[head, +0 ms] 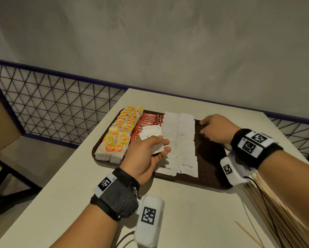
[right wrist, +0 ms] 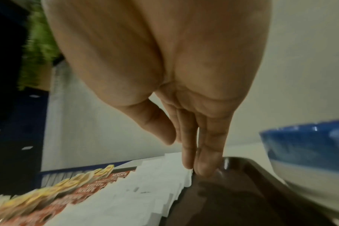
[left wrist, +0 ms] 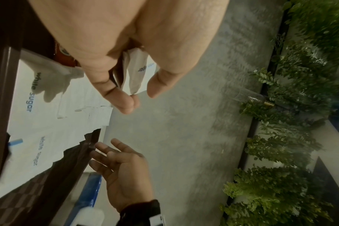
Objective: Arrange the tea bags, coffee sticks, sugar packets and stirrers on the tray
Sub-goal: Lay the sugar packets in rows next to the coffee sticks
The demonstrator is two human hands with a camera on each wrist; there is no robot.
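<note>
Already the brown tray [head: 209,169] carries sorted rows, each kind kept together so it is easy to pick from: Lipton tea bags [head: 118,135] at nine o'clock, red Nescafe coffee sticks [head: 146,122] next, then two overlapped columns of white sugar packets [head: 184,142] through the middle. The left hand [head: 146,156] pinches a small stack of sugar packets [head: 152,136] between thumb and fingers above the coffee sticks, probably the supply for finishing those columns. The right hand [head: 216,128] holds nothing; its straight fingers [right wrist: 205,160] touch the tray's bare strip at three o'clock, likely squaring the packet edge. Wooden stirrers [head: 275,208] lie off the tray at five o'clock, presumably destined for that strip.
</note>
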